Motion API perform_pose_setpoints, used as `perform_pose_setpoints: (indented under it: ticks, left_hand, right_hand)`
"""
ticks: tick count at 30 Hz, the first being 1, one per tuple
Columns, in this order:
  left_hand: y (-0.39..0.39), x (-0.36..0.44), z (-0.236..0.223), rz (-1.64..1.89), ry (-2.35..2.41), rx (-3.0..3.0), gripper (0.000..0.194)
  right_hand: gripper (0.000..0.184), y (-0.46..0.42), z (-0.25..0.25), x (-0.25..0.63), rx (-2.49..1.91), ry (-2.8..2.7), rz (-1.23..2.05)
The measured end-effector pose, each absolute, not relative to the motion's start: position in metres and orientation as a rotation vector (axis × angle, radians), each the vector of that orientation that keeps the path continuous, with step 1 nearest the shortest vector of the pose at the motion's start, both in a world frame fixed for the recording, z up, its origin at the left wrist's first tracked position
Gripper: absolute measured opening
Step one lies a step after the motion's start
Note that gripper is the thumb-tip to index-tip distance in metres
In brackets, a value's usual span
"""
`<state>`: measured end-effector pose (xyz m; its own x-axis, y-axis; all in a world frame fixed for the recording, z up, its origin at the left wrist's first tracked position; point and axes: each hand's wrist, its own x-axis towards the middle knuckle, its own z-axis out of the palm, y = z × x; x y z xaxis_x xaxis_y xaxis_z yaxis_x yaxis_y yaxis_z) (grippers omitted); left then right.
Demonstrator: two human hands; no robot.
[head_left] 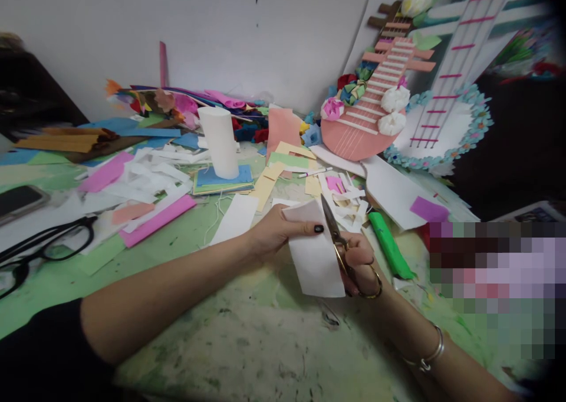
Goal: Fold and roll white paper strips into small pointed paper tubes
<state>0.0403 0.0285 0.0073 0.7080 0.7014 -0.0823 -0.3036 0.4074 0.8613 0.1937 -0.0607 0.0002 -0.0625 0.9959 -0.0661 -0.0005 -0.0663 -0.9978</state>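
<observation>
A white piece of paper (315, 263) is pinched in my left hand (283, 228), the thumb with its dark nail lying flat across the front. My right hand (360, 260) grips a pair of scissors (335, 228) by the handles, with fingers through the loops. The blades point up and away, along the right edge of the paper. Whether they are biting into it I cannot tell. Just right of the scissors lies a green crepe paper roll (389, 246). Behind my left hand another white paper strip (234, 219) rests on the table.
A white paper cylinder (220, 142) stands on stacked coloured paper (223, 180). White scraps (145, 172), black glasses (53, 243) and a phone (22, 204) are at left. Decorated paper instruments, one pink (354, 134) and one white (442, 125), lean at back right. A blurred patch covers the right edge.
</observation>
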Motion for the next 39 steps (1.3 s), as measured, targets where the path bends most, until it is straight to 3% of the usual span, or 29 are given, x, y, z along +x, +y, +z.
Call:
perform_pose_setpoints:
  ticks: [5, 12, 18, 24, 29, 39]
  left_hand:
    - [0.062, 0.027, 0.024, 0.807, 0.515, 1.059, 0.033]
    - [0.107, -0.025, 0.063, 0.500, 0.736, 1.266, 0.022]
    - [0.138, -0.040, 0.034, 0.271, 1.186, 1.386, 0.027]
    - [0.155, -0.047, 0.024, 0.210, 1.245, 1.397, 0.039]
    - [0.162, -0.056, 0.025, 0.197, 1.239, 1.378, 0.025]
    - [0.162, -0.054, 0.005, 0.310, 1.135, 1.307, 0.014]
  right_hand:
    - [0.091, -0.056, -0.002, 0.201, -1.017, -1.195, 1.331]
    - [0.090, -0.052, -0.001, 0.207, -1.015, -1.122, 1.217]
    - [0.084, -0.047, -0.003, 0.210, -1.076, -1.069, 1.190]
    - [0.068, -0.046, -0.004, 0.208, -1.155, -0.978, 1.164]
    - [0.058, -0.048, 0.001, 0.202, -1.180, -0.931, 1.164]
    - [0.060, -0.050, 0.005, 0.199, -1.222, -0.917, 1.155]
